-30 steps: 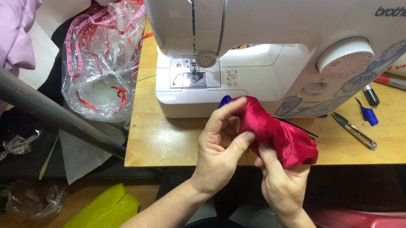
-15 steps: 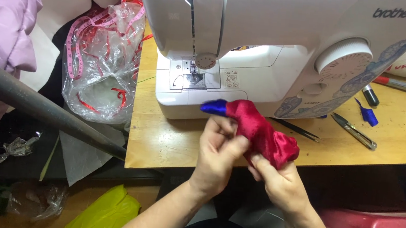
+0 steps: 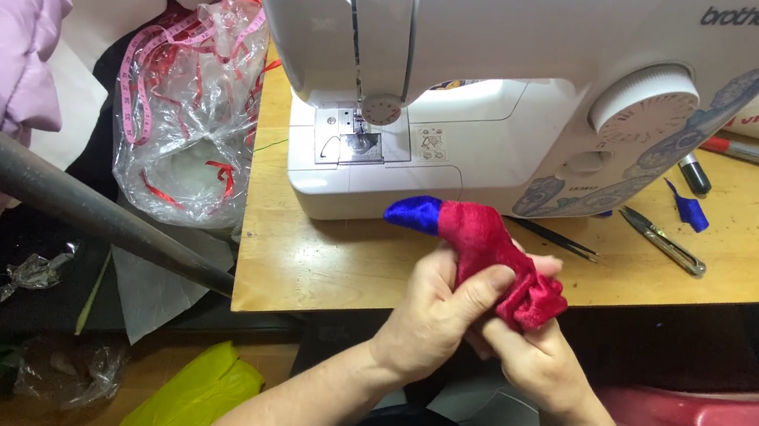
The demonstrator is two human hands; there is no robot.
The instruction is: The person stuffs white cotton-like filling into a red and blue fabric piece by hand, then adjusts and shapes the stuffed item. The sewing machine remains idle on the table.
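Pinching the red cloth piece (image 3: 496, 263) with my left hand (image 3: 434, 317) and right hand (image 3: 538, 361), both closed on it above the table's front edge (image 3: 324, 296); it looks soft, light, best held near its blue tip (image 3: 412, 214).

Bare forearms (no sleeves), dark top.

Velvety red-blue cloth piece (image 3: 497, 254); glossy plastic sewing machine (image 3: 506, 85); wooden table (image 3: 318, 263)
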